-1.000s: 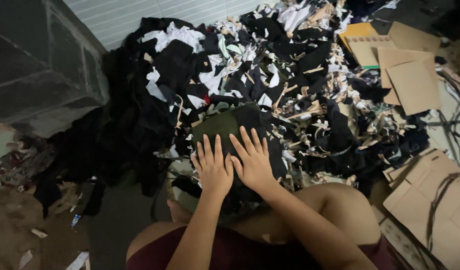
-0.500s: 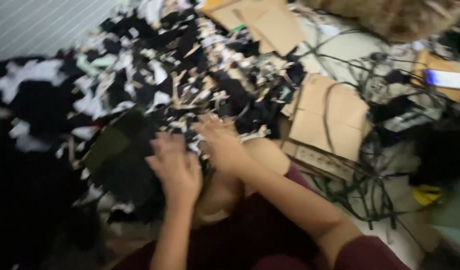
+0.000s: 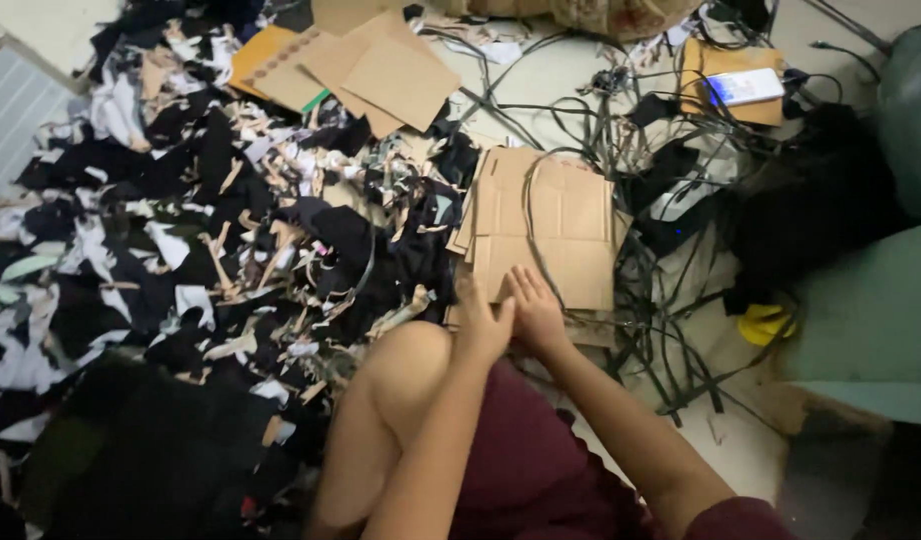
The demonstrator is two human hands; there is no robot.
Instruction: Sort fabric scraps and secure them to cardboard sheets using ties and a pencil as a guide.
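Item: stack of flat brown corrugated cardboard pieces (image 3: 546, 235), lying on the pale floor just ahead of the person's bent knee (image 3: 406, 365). A thin dark cord loops across its top sheet.

Hands: left hand (image 3: 483, 322) and right hand (image 3: 536, 312), side by side and touching each other, both resting on the near edge of the stack. Fingers extended and flat, palms down; neither is clenched, and neither visibly grips a sheet. Whether a fingertip is hooked under the edge cannot be told.

Change noted: a second ago both hands lay spread on the black cloth in the scrap heap; half a second ago the view was swinging to the right; now the hands are off the heap and on the cardboard. Judged from this, work on the cloth is set aside and the cardboard is the thing in hand.

Adjoining, left: wide heap of black, white and tan fabric scraps (image 3: 181, 250), touching the stack's left edge.

Beyond: loose tan cardboard sheets (image 3: 381, 70), well apart at the far side.

Right: tangle of black cables (image 3: 661, 300); small yellow object (image 3: 766, 322); grey-green upholstered edge (image 3: 871, 310).
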